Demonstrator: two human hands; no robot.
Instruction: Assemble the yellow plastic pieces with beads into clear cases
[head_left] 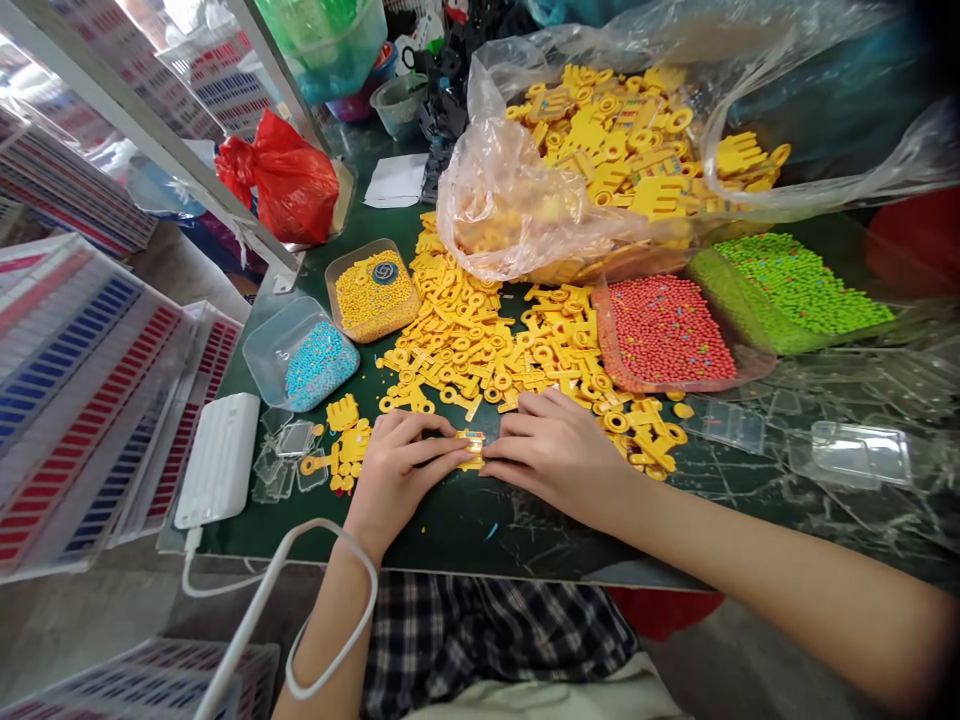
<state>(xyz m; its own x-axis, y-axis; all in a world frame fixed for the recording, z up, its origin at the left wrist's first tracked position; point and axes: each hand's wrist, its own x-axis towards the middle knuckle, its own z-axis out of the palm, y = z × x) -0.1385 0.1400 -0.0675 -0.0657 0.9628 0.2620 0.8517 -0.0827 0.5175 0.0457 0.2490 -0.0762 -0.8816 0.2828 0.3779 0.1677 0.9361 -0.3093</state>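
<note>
As the left hand point(409, 460) and right hand point(559, 452) pinch a yellow piece point(472, 450) near the tabletop's front edge point(442, 560), clear tubs point(264, 350) hold round coloured beads point(667, 325), a crinkled bag point(487, 130) yellow parts point(637, 140).

Black-and-white plaid clothing point(495, 625) is worn, forearms point(739, 545) bare.

A scratched, dark green tabletop point(442, 530) bears a loose heap of yellow plastic parts point(487, 345) at its middle and an open clear plastic bag point(510, 170) farther back. Left stand a clear tub of blue beads point(264, 345), a clear tub of yellow beads point(375, 327) and, nearer, a white rectangular power bank point(217, 455); right, a clear tub of red beads point(752, 367) and flat transparent plastic pieces point(859, 453).
</note>
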